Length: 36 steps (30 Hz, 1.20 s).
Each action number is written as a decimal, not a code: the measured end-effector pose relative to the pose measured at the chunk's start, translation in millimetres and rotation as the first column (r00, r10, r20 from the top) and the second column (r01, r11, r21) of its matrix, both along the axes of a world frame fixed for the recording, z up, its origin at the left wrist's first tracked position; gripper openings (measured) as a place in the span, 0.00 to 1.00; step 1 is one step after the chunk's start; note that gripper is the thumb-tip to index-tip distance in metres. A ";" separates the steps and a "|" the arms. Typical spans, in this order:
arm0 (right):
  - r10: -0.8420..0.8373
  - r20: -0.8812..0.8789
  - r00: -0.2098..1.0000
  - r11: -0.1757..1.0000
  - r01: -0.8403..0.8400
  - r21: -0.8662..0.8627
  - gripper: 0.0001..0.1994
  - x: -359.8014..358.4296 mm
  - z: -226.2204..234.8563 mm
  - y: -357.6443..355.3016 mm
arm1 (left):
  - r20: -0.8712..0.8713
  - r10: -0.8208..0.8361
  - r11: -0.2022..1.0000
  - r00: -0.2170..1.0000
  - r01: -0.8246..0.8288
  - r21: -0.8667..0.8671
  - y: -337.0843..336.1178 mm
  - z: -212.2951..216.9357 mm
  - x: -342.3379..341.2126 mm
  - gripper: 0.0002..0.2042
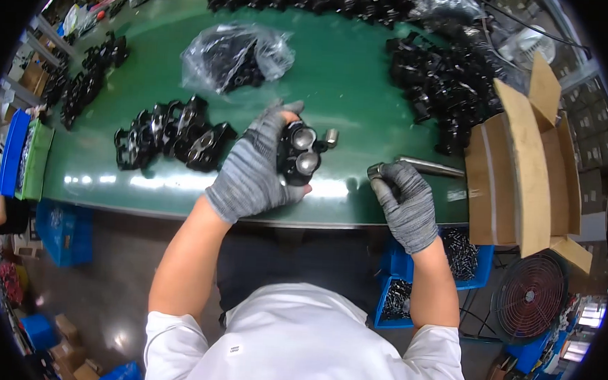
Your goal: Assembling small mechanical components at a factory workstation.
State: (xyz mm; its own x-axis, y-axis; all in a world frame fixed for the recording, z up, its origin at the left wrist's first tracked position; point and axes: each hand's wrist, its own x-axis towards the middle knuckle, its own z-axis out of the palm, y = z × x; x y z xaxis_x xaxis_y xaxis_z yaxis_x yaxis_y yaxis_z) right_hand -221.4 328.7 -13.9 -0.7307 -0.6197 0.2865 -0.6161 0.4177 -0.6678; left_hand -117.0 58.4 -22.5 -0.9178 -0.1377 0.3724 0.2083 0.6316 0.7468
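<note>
My left hand (249,168), in a grey knit glove, grips a black part with two round silvery cups (300,153) from its left side, cups facing up. Just right of that part, a short metal cylinder (331,138) stands on the green table. My right hand (409,204), gloved alike, pinches a similar short metal cylinder (375,170) between thumb and fingers, low over the tabletop. Beyond its knuckles lies a shiny metal rod (430,167). Left of my left hand sits a row of similar black parts (166,133).
A clear plastic bag of black parts (235,57) lies farther back on the green table (345,61). More black parts (447,87) are heaped at right, beside an open cardboard box (493,179). Blue bins of small metal pieces (462,257) and a fan (529,297) stand below the table edge.
</note>
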 end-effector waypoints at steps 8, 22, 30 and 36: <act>0.294 -0.108 0.950 0.954 -0.299 -0.030 0.10 18.7 -0.1 -58.5 | 0.003 0.010 0.988 1.000 -0.011 0.156 -10.1 -26.0 40.8 0.53; 0.590 -0.095 0.801 0.781 -0.538 0.316 0.11 35.5 21.0 -70.8 | -0.038 -0.060 0.984 0.997 0.066 0.166 2.4 -20.0 54.2 0.53; 0.530 0.223 0.818 0.802 -0.569 0.181 0.13 15.7 54.9 -94.3 | -0.013 -0.173 0.664 0.985 0.126 0.737 -3.4 -21.4 30.7 0.55; 0.569 0.173 0.804 0.772 -0.595 0.223 0.15 10.3 54.6 -98.5 | -0.013 -0.149 0.730 0.989 0.119 0.673 -5.8 -28.3 29.6 0.55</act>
